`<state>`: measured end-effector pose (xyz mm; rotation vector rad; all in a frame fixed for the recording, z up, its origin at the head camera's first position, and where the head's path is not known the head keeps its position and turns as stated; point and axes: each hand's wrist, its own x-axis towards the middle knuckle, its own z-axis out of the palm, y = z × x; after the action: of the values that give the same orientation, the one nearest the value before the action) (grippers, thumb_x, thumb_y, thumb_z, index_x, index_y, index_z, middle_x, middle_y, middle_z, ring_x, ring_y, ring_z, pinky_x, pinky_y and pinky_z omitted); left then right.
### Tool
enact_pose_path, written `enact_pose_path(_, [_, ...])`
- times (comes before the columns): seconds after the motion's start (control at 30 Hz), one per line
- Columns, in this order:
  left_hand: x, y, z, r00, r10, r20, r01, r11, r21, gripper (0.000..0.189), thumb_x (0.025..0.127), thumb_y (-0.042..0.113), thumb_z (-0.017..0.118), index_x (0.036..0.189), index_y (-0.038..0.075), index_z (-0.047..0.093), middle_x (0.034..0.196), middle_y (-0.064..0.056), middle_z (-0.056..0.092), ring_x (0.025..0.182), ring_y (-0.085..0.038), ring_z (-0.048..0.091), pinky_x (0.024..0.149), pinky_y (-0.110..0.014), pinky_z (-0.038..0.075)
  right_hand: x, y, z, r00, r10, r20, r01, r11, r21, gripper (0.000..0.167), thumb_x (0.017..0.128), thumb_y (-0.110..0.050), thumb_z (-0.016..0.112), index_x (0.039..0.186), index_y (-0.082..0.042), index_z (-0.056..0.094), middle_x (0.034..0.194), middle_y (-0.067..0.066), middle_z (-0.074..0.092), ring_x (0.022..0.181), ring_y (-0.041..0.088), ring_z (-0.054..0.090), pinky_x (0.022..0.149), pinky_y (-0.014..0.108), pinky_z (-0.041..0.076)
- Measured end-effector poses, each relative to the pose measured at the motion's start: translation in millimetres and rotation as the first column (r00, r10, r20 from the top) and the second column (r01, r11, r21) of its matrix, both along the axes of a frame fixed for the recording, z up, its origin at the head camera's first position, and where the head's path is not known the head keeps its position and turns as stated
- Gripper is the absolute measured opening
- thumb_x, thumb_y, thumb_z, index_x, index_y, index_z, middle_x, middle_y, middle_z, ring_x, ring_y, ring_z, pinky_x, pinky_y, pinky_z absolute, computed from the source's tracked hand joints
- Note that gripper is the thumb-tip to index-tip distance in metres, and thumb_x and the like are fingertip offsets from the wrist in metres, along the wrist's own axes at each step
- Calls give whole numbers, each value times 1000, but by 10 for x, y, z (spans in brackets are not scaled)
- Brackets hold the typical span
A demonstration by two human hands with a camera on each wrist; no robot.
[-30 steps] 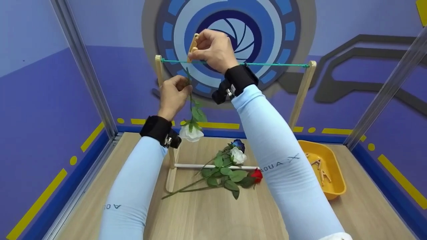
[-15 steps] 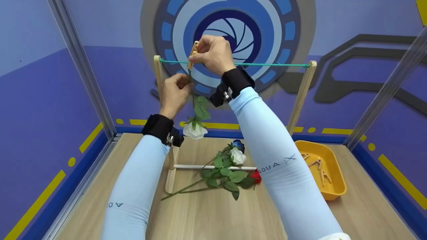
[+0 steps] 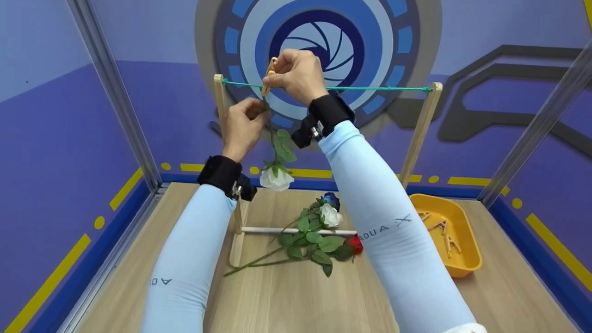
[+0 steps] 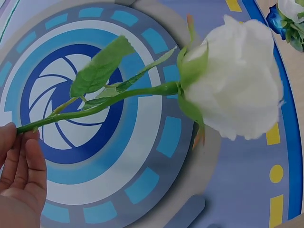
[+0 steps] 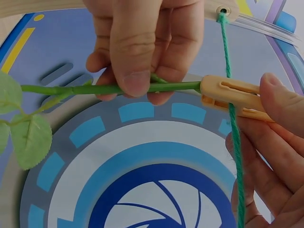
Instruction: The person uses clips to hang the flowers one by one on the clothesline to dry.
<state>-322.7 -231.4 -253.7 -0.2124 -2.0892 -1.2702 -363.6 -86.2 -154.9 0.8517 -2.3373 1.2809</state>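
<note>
- Looking down at a wooden tabletop (image 3: 296, 300)!
- Spotting blue rose (image 3: 331, 200), white rose (image 3: 331, 216), red rose (image 3: 355, 244) lying towards twelve!
- Catching yellow tray (image 3: 469, 261) at two!
- Seeing wooden frame foot (image 3: 237, 252) at ten o'clock!

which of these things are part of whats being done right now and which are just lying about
In use:
- hanging white rose, stem pinched by the left hand
- clothespin, held by the right hand
- green string
- wooden frame

Lying about, perhaps spares:
- blue rose, second white rose, red rose
- other clothespins in yellow tray
</note>
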Motion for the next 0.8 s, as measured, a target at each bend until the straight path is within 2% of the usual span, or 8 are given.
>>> enact_pose_path(0.23, [-8,9,19,1000,-17,25,16,999,41,17,98,9,70,114,2,74,108,-14,74,94,-22,68,84,-30,52,-12,-9,-22,1000,0,29,1,1000,-23,14,89,-13,82,94,-4,72,99,9,74,94,19,69,81,25,55])
enact_pose_path(0.53, [-17,39,37,993,-120,10,117,982,150,21,97,4,69,117,0,73,103,-16,73,86,-17,66,77,-26,54,-17,2,-37,997,35,63,-29,996,-90,17,87,-11,85,86,-7,68,97,9,73,95,20,70,81,26,56])
enact_pose_path(0.8, [-15,35,29,989,-147,17,142,974,179,26,97,4,70,122,-2,73,108,-20,74,90,-20,70,80,-27,58,-16,2,-47,996,39,75,-34,998,-60,18,87,-15,85,91,-7,69,98,9,74,94,19,69,83,26,54])
